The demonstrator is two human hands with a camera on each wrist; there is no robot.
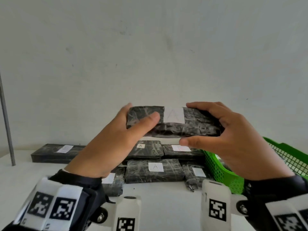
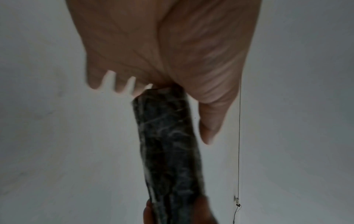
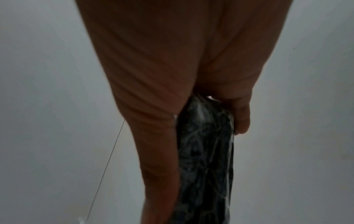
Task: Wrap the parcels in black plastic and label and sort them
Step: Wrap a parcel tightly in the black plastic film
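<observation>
A flat parcel (image 1: 191,125) wrapped in black plastic is held up in front of the wall, its white label (image 1: 174,115) marked "A" facing me. My left hand (image 1: 133,120) grips its left end, thumb on the front and fingers behind. My right hand (image 1: 205,124) grips the right end, fingers over the top edge and thumb under the bottom edge. The left wrist view shows the parcel (image 2: 168,144) edge-on between thumb and fingers of the left hand (image 2: 153,97). In the right wrist view the parcel (image 3: 206,151) is pinched by the right hand (image 3: 203,125).
Several wrapped, labelled parcels lie on the white table (image 1: 166,202) below, among them one marked "A" (image 1: 154,170) and a long one (image 1: 55,153) at the left. A green mesh basket (image 1: 221,169) stands at the right. A grey pole (image 1: 6,120) rises at the left edge.
</observation>
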